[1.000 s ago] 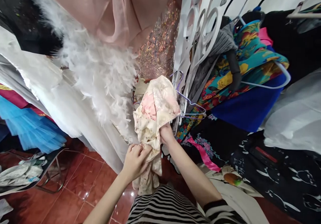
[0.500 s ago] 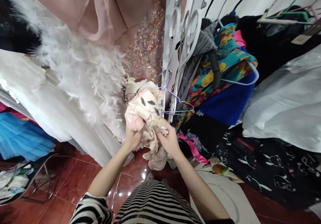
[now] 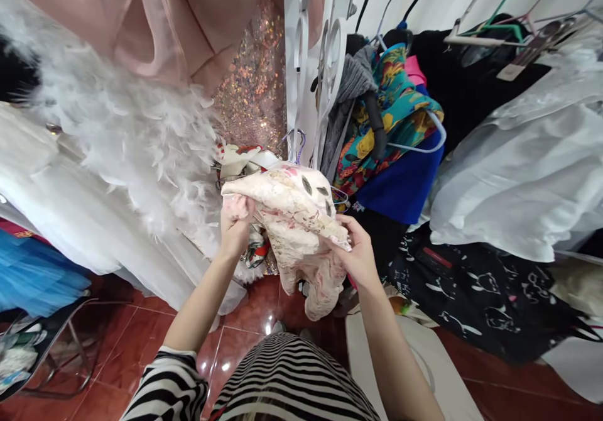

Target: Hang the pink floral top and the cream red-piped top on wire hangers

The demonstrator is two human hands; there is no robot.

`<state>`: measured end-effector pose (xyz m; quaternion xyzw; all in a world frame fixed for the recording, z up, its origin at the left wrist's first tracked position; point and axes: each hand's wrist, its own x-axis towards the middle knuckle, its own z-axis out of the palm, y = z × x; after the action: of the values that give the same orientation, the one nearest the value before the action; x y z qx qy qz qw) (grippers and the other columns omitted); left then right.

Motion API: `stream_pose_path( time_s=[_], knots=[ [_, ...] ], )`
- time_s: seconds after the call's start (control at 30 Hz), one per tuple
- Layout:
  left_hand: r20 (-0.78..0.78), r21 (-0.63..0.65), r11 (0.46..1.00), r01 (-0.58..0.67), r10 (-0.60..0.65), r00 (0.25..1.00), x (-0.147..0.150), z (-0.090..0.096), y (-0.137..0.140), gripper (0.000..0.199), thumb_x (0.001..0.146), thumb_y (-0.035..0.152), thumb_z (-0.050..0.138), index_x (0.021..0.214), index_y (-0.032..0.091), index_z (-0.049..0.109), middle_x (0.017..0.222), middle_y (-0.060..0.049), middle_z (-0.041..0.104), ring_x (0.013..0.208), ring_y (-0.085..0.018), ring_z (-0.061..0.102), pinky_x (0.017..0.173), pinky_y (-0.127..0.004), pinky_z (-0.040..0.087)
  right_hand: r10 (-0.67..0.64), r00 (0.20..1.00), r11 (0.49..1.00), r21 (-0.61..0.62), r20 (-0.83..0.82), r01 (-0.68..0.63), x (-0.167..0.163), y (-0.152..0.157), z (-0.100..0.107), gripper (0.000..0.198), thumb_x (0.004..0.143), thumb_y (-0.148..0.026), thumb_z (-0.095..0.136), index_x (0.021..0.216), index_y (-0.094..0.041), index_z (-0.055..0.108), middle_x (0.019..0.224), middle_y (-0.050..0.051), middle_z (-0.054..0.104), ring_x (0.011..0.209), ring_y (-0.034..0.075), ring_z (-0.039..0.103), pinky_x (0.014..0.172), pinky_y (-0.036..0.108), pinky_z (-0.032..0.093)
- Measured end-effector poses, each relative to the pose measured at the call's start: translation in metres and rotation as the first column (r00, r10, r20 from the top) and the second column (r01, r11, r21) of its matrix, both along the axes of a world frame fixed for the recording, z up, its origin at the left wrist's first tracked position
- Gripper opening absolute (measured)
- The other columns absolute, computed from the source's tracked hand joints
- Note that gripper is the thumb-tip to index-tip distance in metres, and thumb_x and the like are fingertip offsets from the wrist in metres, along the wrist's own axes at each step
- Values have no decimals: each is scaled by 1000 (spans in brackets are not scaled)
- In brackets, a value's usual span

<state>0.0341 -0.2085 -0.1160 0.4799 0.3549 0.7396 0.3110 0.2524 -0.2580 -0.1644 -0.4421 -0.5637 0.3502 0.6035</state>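
Observation:
A crumpled cream garment [image 3: 301, 239] with pink marks and dark green leaf shapes is stretched between my two hands. My left hand [image 3: 236, 220] is closed on its left edge, the fingers partly covered by the cloth. On the other side, my right hand [image 3: 354, 248] pinches the garment's right edge between thumb and fingers. The lower part hangs loose above the floor. Just behind the cloth shows the purple wire hanger [image 3: 296, 146], mostly hidden by it.
White feathered clothing [image 3: 155, 144] and a pink sequined dress [image 3: 254, 88] hang to the left of a white metal rack [image 3: 301, 63]. Floral clothing [image 3: 386, 119] hangs at right. A white stool-like surface [image 3: 409, 364] stands low right, a metal-legged chair [image 3: 75, 339] low left.
My hands have moved apart, spreading the bunched garment wider. The right hand went right, the left slightly left. The purple hanger is now more covered by cloth, and the view has shifted.

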Motion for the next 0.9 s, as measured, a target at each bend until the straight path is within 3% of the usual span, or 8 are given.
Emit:
stream_pose_path(
  time_s=[0.13, 0.2, 0.27, 0.4, 0.53, 0.7, 0.83, 0.9],
  knots=[
    [98, 51, 997, -61, 56, 994, 24, -6, -3, 56, 69, 69, 74, 61, 23, 43, 62, 5, 43, 65, -10, 51, 70, -22, 54, 221, 975, 975, 9, 20, -221, -2, -7, -1, 33, 72, -46, 77, 93, -23, 65, 100, 5, 68, 91, 20, 64, 83, 32, 55],
    [99, -2, 999, -35, 35, 995, 34, -9, -6, 58, 65, 71, 76, 61, 23, 44, 62, 6, 42, 62, -9, 49, 67, -21, 52, 357, 933, 934, 17, -31, -357, -10, -7, -1, 45, 72, -56, 76, 100, -23, 66, 109, 8, 69, 102, 23, 65, 92, 36, 54],
    [100, -68, 997, 23, -16, 995, 39, -11, -9, 58, 61, 72, 77, 63, 22, 48, 65, 5, 47, 64, -10, 50, 66, -22, 51, 400, 909, 916, 14, -116, -401, -17, -5, -1, 55, 72, -66, 72, 106, -23, 68, 109, 9, 72, 104, 24, 66, 94, 38, 54],
    [70, -95, 990, 108, -102, 992, 29, -9, -10, 60, 58, 71, 79, 58, 21, 45, 60, 5, 41, 57, -9, 42, 57, -24, 45, 197, 962, 980, 2, -190, -200, -22, 1, -1, 49, 76, -69, 68, 88, -22, 72, 84, 5, 74, 80, 22, 68, 76, 35, 57],
    [-228, -170, 976, 136, -173, 958, 12, -15, -8, 45, 68, 58, 77, 66, 20, 54, 66, 3, 50, 63, -13, 48, 65, -27, 47, 87, 990, 995, 54, -113, -81, -23, -3, 5, 43, 83, -64, 63, 85, -22, 72, 76, 3, 71, 69, 18, 64, 65, 29, 54],
    [-508, -52, 992, -116, 74, 858, 5, -32, -23, 39, 77, 44, 73, 106, 20, 61, 105, -7, 62, 96, -21, 59, 84, -33, 50, 79, 985, 971, 212, 156, -112, -37, -7, 13, 30, 96, -39, 50, 90, -22, 73, 83, 5, 70, 81, 20, 66, 82, 34, 54],
    [-610, -110, 966, 235, -252, 751, 5, -29, -43, 47, 88, 49, 60, 124, 19, 56, 117, -12, 65, 107, -24, 62, 94, -38, 50, 128, 911, 926, 281, 393, -251, -49, -6, 12, 30, 95, -23, 42, 98, -23, 72, 104, 10, 69, 104, 24, 63, 95, 41, 50],
    [-620, -135, 945, 299, -316, 718, 6, -24, -49, 48, 89, 49, 60, 125, 18, 56, 119, -12, 66, 111, -25, 62, 100, -39, 48, 128, 856, 923, 255, 501, -288, -52, -7, 10, 30, 94, -23, 42, 100, -23, 72, 107, 11, 67, 105, 26, 61, 95, 44, 50]
  ],
)
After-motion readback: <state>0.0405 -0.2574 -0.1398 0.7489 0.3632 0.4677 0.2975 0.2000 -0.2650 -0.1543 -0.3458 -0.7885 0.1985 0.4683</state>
